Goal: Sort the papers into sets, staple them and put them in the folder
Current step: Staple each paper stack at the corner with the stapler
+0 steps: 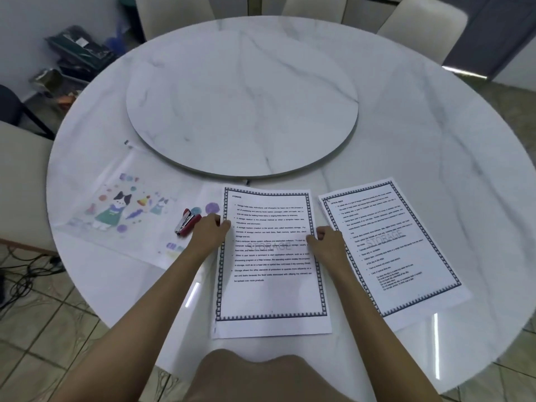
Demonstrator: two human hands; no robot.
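A stack of printed sheets headed "Storage" (pixel 271 297) lies flat on the table right in front of me. My left hand (pixel 209 232) grips its left edge and my right hand (pixel 327 242) grips its right edge, fingers curled at the paper's sides. A second stack of printed sheets (pixel 406 256) lies slightly fanned and angled to the right. To the left lies a clear plastic folder (pixel 121 207) with cartoon cat prints. A red stapler (pixel 187 222) rests on the folder, just left of my left hand.
The round white marble table (pixel 435 126) has a raised turntable disc (pixel 243 111) in its middle. Cream chairs (pixel 420 27) stand around it. Cluttered boxes and cables sit on the floor at the far left.
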